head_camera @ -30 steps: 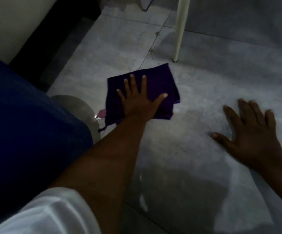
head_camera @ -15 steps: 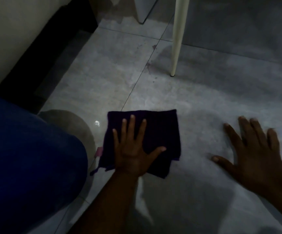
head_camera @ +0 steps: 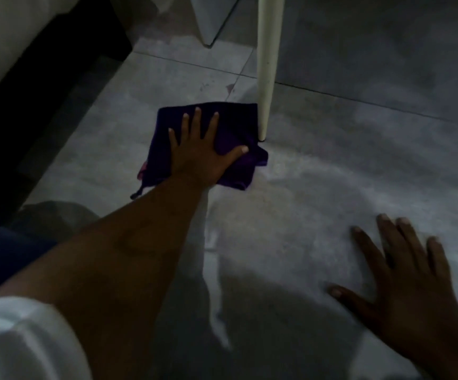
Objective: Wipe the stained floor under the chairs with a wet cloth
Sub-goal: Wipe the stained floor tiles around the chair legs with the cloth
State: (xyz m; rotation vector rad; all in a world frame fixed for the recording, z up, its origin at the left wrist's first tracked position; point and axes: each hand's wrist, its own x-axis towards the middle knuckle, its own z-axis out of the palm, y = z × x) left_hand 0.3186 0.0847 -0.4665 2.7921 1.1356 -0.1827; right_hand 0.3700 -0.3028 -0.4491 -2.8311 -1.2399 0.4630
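A folded dark purple cloth (head_camera: pixel 236 127) lies on the grey tiled floor (head_camera: pixel 332 174), its right edge touching the foot of a cream chair leg (head_camera: pixel 267 64). My left hand (head_camera: pixel 197 154) presses flat on the cloth with fingers spread, pinning it to the tile. My right hand (head_camera: pixel 403 292) rests palm down on the floor at the lower right, fingers apart and holding nothing. A small reddish stain (head_camera: pixel 229 86) sits on the tile just beyond the cloth, near the grout line. The floor between my hands looks damp and streaky.
A white panel (head_camera: pixel 8 37) with a black base (head_camera: pixel 44 111) runs along the left. Another pale object (head_camera: pixel 211 20) stands on the floor at the top. My blue-clad knee (head_camera: pixel 3 250) is at the lower left.
My left hand has pushed the cloth forward and to the right, from near my knee up to the chair leg. My right hand has stayed planted on the floor.
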